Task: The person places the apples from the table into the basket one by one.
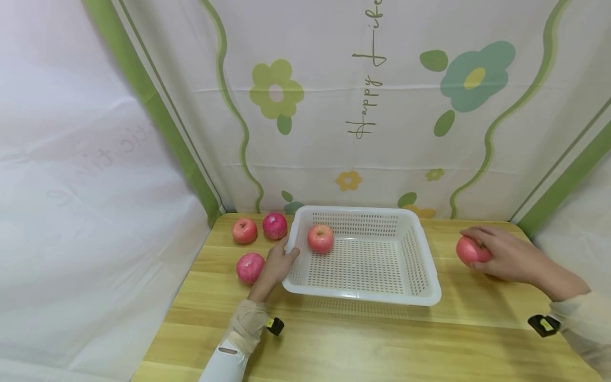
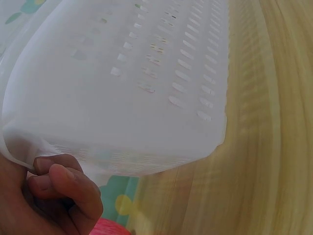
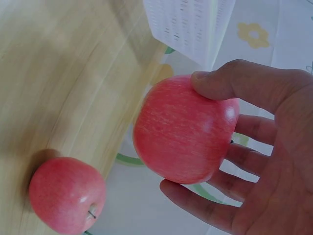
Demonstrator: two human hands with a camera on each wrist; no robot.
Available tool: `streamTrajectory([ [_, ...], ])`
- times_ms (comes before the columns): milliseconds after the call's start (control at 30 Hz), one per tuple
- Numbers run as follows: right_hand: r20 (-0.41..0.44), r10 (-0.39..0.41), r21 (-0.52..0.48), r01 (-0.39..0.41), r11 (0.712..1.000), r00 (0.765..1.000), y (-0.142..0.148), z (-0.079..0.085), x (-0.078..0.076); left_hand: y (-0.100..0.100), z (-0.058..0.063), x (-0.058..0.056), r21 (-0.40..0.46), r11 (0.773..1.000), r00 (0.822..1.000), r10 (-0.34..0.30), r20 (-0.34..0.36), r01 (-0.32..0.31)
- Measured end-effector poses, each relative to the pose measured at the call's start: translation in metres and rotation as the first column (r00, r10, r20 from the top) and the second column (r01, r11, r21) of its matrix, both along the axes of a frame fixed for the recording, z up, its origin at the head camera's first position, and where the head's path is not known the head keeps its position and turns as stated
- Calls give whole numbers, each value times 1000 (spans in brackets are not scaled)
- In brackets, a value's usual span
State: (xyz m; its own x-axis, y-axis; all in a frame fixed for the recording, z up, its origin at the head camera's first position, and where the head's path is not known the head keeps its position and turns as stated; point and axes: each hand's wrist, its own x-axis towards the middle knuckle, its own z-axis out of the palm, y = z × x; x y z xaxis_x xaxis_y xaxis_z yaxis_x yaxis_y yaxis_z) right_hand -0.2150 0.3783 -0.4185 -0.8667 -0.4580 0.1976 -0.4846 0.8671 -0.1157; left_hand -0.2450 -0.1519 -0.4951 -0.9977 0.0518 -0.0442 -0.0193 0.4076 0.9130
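Note:
My left hand (image 1: pixel 277 265) grips the left rim of a white plastic basket (image 1: pixel 358 297), thumb on top and fingers curled beneath, as the left wrist view shows. One red apple (image 1: pixel 321 239) lies inside the basket at its left end. Right of the basket, my right hand (image 1: pixel 508 254) holds a red apple (image 3: pixel 186 132) between thumb and fingers, raised off the table. A second apple (image 3: pixel 67 195) rests on the wood below that hand; in the head view the hand mostly hides it.
Left of the basket, three more apples sit on the table: a pale red one (image 1: pixel 244 231), a deep pink one (image 1: pixel 275 226) and a pink one (image 1: pixel 250 268) close to my left wrist. A printed curtain (image 1: pixel 315 148) hangs behind the wooden table (image 1: pixel 343 345).

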Motion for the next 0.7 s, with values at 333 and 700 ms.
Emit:
streamTrajectory([
  [333, 26, -1, 11, 1, 1000, 1000, -14, 10, -5, 0, 1, 0, 0, 1000, 1000, -5, 7, 5],
  [700, -3, 42, -34, -42, 999, 999, -32, 16, -9, -1, 3, 1, 2, 1000, 1000, -7, 23, 7],
])
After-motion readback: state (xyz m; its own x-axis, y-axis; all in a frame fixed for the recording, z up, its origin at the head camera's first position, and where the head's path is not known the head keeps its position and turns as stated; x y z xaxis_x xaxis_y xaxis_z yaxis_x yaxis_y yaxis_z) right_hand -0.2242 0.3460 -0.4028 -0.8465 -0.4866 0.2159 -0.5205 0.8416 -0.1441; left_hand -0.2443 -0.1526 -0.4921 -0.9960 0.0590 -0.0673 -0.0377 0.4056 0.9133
